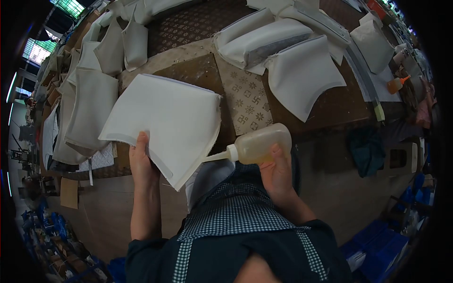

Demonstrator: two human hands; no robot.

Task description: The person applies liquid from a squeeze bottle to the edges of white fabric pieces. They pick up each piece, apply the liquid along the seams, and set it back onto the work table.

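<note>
My left hand (143,162) grips a white padded fabric panel (165,118) by its near left edge, thumb on top and fingers hidden underneath. The panel is held tilted above the table's near edge. In my right hand (277,174) is a translucent squeeze bottle (264,141) with yellowish liquid inside, lying almost level. Its long nozzle (216,157) points left and meets the panel's right edge near the lower corner; whether liquid is coming out cannot be seen.
Similar white panels (304,73) lie at the back right of the table. More pale panels (92,108) stand along the left. A second bottle with an orange tip (395,85) is at the far right. Patterned cloth (247,101) covers part of the brown tabletop. Blue crates (377,250) sit low on the right.
</note>
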